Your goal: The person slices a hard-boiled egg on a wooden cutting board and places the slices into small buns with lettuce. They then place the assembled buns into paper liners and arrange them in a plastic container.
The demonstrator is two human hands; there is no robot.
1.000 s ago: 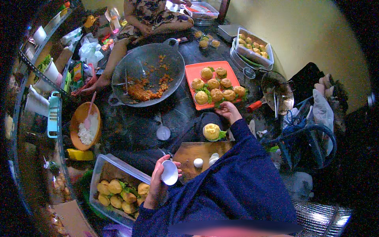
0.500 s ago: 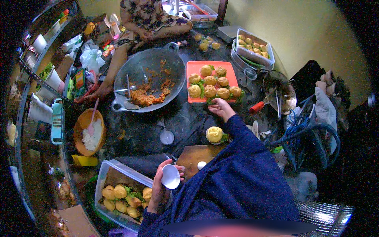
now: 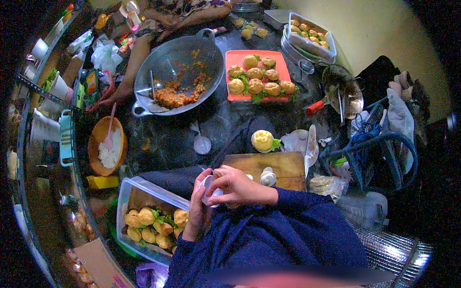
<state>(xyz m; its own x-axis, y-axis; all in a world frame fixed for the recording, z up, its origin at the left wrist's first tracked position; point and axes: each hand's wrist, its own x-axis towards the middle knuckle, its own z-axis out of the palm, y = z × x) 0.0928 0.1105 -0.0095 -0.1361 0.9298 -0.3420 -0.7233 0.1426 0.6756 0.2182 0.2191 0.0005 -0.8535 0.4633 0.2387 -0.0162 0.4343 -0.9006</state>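
White fluted paper baking cups are in my left hand, its fingers curled round their side. My right hand has come over to them, with thumb and fingers pinching at the cups' edge. Beside my left arm, a clear plastic box holds several golden puffs with green lettuce. One puff in a paper cup, lettuce poking out, stands beyond the wooden board. Farther off, an orange-red tray carries several filled puffs in rows.
A big metal wok with orange-brown filling stands at far left, near another person's arm. A tan bowl holds white food and a pink spoon. A knife lies right of the board, near a blue basket.
My right hand has left the near edge of the orange-red tray and moved back to the paper cups in my left hand. The view has shifted slightly, showing more of the board.
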